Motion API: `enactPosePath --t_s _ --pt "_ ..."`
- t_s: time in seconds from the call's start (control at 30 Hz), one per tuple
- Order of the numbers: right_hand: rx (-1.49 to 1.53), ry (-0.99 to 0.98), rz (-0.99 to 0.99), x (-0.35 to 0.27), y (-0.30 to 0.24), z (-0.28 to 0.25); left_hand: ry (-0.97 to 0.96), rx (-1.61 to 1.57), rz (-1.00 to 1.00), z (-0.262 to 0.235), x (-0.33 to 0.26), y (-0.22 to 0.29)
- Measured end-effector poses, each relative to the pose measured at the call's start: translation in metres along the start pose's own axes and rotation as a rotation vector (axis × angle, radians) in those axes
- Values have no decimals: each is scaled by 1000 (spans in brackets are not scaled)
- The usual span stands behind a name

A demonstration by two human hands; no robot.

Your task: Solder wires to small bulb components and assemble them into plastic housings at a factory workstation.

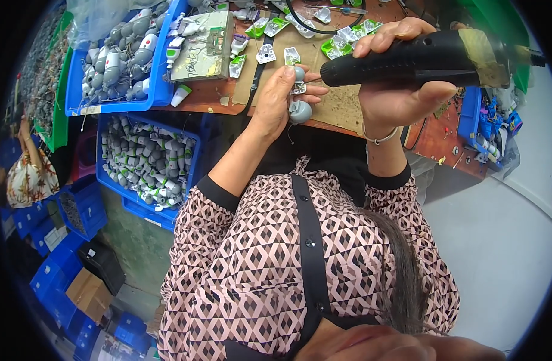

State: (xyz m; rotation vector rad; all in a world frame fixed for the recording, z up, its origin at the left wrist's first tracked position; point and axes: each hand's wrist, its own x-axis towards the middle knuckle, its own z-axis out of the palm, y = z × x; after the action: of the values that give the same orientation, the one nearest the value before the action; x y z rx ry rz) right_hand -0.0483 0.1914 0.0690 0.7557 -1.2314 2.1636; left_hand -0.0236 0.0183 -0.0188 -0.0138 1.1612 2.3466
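Note:
My left hand (276,99) pinches a small grey plastic part (300,112) with a round, ball-like end, in front of the bench edge; a thin wire dangles below it. The fingers of that hand reach past the part toward the right. My right hand (384,108) is wrapped round a black electric screwdriver (402,65), which lies nearly level with yellowish tape near its right end. Its rounded left end is close to the fingers of my left hand. Several white and green plastic shell halves (276,25) are scattered on the bench beyond both hands.
A blue bin (122,107) of grey and white pieces stands at the left, with a blue crate (198,153) of similar parts below it. A worn carton (198,66) rests on the bench. On the right is a blue tray (468,117). Another person (32,174) is far left.

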Motion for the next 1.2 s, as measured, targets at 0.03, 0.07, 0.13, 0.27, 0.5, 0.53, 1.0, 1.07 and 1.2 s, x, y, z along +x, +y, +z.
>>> enactPosePath --t_s 0.03,0.07,0.13,0.27,0.5,0.53,1.0,1.07,1.2 --pt "2 0 2 -1 2 0 3 -1 0 0 0 0" --pt "12 13 1 -2 3 1 9 0 -1 0 0 0" --pt "23 25 1 -3 5 2 15 -1 0 0 0 0" --pt "3 18 4 -2 3 3 14 -2 -4 2 0 1" --pt "-6 19 13 -3 6 5 16 -18 -8 1 1 0" --pt "-5 18 13 -3 6 6 16 -18 -7 1 1 -1" --pt "-96 -79 43 1 5 16 -17 -15 0 -4 6 -6" --pt "-98 -84 48 0 7 15 -13 -17 -4 -4 5 -6" --pt "-126 -102 72 0 6 15 -7 -15 -8 -3 5 -4"
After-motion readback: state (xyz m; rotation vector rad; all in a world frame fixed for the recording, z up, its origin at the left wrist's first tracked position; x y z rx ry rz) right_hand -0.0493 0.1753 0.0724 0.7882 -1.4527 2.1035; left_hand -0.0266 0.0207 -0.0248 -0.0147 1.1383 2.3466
